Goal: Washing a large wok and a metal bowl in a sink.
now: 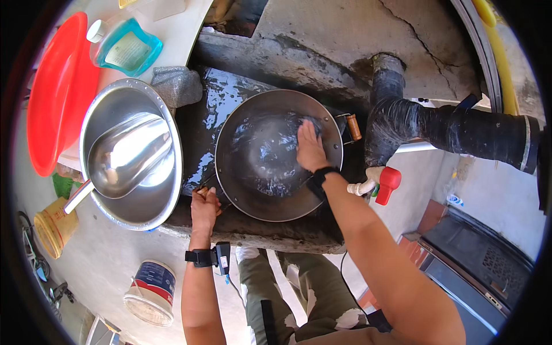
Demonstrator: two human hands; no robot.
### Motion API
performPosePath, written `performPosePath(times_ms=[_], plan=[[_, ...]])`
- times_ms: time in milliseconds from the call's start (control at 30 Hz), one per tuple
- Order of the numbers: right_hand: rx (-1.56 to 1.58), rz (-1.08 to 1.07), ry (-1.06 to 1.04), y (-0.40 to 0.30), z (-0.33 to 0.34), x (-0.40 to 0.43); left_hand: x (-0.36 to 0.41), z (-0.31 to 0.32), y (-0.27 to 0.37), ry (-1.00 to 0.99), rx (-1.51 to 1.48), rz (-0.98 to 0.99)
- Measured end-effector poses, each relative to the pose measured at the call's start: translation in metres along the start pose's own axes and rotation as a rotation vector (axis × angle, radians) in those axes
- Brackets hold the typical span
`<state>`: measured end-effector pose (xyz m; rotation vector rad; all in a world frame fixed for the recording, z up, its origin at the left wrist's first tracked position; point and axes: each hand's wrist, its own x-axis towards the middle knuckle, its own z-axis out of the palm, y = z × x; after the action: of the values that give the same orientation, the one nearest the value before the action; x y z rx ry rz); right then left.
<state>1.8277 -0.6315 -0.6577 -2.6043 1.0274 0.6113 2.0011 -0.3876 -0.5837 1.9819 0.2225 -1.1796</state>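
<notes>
A round metal wok (258, 159) rests tilted in a wet, dark stone sink (200, 159), with some water in its bottom. My left hand (205, 205) is closed around the wok's near-left handle, which it mostly hides. Inside the wok, my right hand (310, 146) lies palm down against the far-right part of the inner wall, fingers stretched. A dark patch shows by its fingertips; I cannot tell whether it is a scouring pad or shadow. The wok's other handle, with a wooden grip (353, 127), sticks out at the right.
A steel basin (170, 189) with a large steel ladle (129, 159) stands left, near a grey cloth (177, 86), a bottle of blue liquid (129, 47) and a red plastic basin (64, 95). A wrapped black pipe (453, 129) and a red-handled tap (386, 185) stand right. Buckets (151, 293) stand on the floor.
</notes>
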Motion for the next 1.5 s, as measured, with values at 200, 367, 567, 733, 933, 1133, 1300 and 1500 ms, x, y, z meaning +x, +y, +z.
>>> performPosePath(times_ms=[200,367,567,733,933,1133,1300,1500], plan=[[0.701,0.852,0.284,-0.043,0.029,0.01,0.004,-0.001,-0.006,-0.008,-0.018,0.035],[0.701,0.952,-0.09,-0.054,-0.001,0.049,0.007,-0.014,-0.018,0.029,-0.006,0.054],[1.139,0.847,0.08,0.0,0.044,0.122,0.004,0.007,-0.008,-0.044,-0.02,0.036],[1.958,0.61,0.297,-0.144,-0.029,0.076,0.002,-0.003,-0.009,-0.014,0.002,0.034],[1.625,0.032,-0.376,-0.164,-0.002,-0.002,0.006,-0.003,-0.016,0.01,0.086,0.108],[2.186,0.582,0.279,-0.102,-0.011,0.094,0.003,0.001,-0.01,-0.028,0.02,0.075],[2.194,0.911,0.639,-0.056,-0.019,0.091,0.003,-0.004,-0.014,-0.005,0.005,0.076],[1.833,0.809,0.269,-0.143,-0.024,0.083,0.004,-0.002,-0.014,-0.016,0.037,0.076]])
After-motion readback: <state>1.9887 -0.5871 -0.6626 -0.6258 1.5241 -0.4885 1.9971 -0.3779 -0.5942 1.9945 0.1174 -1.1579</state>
